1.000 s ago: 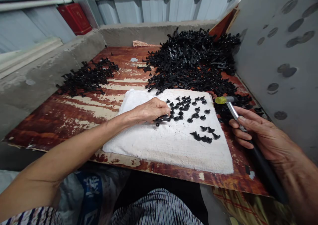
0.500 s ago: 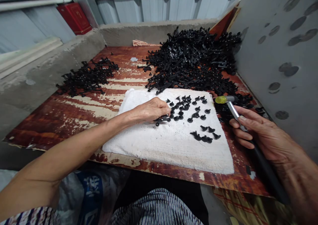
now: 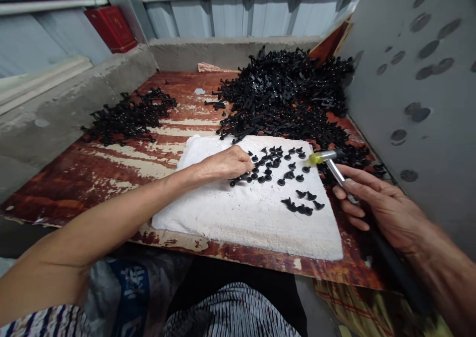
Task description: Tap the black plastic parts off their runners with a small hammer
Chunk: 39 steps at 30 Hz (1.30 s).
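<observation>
My right hand is wrapped round a small hammer with a yellow tip, a metal neck and a black handle. Its head hovers by the right edge of a folded white cloth. Over the middle of the cloth, my left hand is closed, fingers pinched on a small black part that is partly hidden beneath them. Several small black round-based pegs lie scattered to the right of those fingers. Closer to me is a loose row of black pieces.
A large heap of black parts covers the back right of the worn reddish-brown board. A smaller pile lies at the left. A grey panel rises on the right. A red box rests on the concrete ledge.
The hammer and my right hand have shifted left, bringing the yellow tip to the cloth's edge. My left hand stays almost in place over the black part. The view has turned slightly.
</observation>
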Each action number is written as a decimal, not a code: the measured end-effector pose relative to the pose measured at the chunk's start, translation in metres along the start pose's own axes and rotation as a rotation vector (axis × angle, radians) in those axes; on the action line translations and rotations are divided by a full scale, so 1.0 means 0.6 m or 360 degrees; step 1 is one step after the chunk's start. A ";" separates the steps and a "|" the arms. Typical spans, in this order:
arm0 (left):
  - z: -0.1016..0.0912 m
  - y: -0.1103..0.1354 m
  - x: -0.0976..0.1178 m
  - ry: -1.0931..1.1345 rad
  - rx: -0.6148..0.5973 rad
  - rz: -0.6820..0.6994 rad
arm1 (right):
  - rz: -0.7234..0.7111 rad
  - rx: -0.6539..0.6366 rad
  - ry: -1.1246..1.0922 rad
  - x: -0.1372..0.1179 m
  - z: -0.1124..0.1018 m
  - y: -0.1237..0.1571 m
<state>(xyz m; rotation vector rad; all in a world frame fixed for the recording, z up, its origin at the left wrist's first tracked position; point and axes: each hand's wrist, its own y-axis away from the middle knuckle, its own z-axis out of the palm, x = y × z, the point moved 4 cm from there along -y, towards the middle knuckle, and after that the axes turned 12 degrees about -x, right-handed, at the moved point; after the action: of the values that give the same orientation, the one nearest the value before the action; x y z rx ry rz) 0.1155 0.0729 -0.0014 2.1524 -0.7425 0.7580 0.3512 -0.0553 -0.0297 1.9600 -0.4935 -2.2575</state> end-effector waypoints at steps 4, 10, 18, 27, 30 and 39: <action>0.001 -0.002 0.004 -0.0121 0.0017 0.0107 | -0.0384 -0.0060 0.0771 -0.031 0.050 0.012; 0.001 -0.003 0.000 -0.0157 0.0048 0.0043 | -0.1013 -0.0238 0.1747 -0.033 0.137 -0.003; -0.001 0.000 -0.004 0.0088 -0.0034 -0.0009 | -0.1067 -0.0209 0.2265 -0.014 0.153 -0.006; -0.006 0.009 -0.030 0.0408 -0.0244 0.0059 | -0.1098 -0.0201 0.2318 -0.010 0.153 -0.012; -0.003 0.007 -0.033 0.0381 -0.0203 0.0010 | -0.1059 -0.0229 0.2263 -0.017 0.151 -0.012; 0.003 0.014 -0.026 0.0221 -0.0043 -0.0037 | -0.1271 -0.0011 0.1913 -0.059 0.163 0.029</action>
<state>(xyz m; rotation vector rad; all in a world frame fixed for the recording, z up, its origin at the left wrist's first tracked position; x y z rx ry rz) 0.0999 0.0708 -0.0098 2.0577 -0.6506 0.8703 0.2586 -0.0448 0.0203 3.2923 0.5079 -0.7733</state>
